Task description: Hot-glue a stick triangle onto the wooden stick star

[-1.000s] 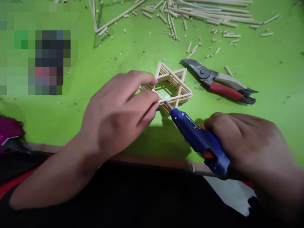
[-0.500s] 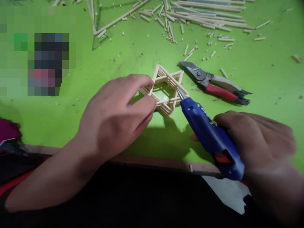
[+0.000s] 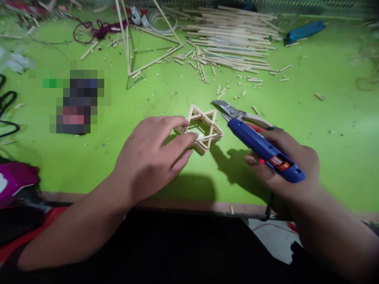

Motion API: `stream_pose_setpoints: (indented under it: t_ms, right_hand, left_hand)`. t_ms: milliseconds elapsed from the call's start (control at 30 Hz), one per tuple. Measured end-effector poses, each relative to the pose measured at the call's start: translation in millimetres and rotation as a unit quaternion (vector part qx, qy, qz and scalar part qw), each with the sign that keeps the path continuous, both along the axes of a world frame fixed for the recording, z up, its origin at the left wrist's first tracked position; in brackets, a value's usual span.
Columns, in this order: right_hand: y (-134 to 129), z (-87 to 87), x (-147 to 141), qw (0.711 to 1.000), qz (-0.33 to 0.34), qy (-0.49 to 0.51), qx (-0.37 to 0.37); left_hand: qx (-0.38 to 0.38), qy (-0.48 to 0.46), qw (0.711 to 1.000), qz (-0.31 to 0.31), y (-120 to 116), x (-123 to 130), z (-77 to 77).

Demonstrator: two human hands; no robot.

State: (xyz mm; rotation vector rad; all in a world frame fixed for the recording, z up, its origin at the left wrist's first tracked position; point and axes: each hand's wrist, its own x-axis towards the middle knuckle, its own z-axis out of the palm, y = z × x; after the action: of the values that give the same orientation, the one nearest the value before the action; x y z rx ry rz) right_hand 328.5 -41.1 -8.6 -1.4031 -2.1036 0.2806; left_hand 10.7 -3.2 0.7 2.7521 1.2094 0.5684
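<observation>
A six-pointed star frame [image 3: 211, 130] of stacked pale sticks lies on the green table [image 3: 177, 189]. My left hand [image 3: 154, 154] grips its left side between thumb and fingers. My right hand [image 3: 284, 157] is wrapped round a blue glue gun [image 3: 257, 148] with a small red light on it. The gun's metal nozzle points up and left, just right of the star and apart from it. Behind the gun lie pruning shears [image 3: 232, 111], their handles partly covered by the gun and my right hand.
Long sticks [image 3: 237, 35] are piled at the back, with short cut pieces [image 3: 201, 65] before them. A large stick triangle [image 3: 156, 60], purple cord [image 3: 102, 30] and blue object [image 3: 304, 32] lie there too. A pixelated dark item [image 3: 79, 102] is at left.
The glue gun's nozzle has come away from the star to the right, and the gun lies flatter. The view has shifted, showing more of the table's back. My left hand still holds the star.
</observation>
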Motion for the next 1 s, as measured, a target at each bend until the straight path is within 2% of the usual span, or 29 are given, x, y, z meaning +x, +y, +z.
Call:
stream_pose_setpoints:
  t_ms: [233,633,1000]
  right_hand:
    - [-2.5,-2.2,1.3,0.999,-0.020,0.019,-0.040]
    - [0.7,5.1,-1.2,0.999,-0.001,0.004,-0.033]
    - [-2.7,2.0,3.9,0.999,-0.010,0.013,-0.036]
  left_hand:
    - [0.015,0.011,1.000,-0.015,1.3,3.3,-3.8]
    - [0.006,0.042,0.999,-0.005,0.3,3.0,-2.9]
    - [-0.034,-0.025,0.999,0.012,3.6,-3.7,-3.9]
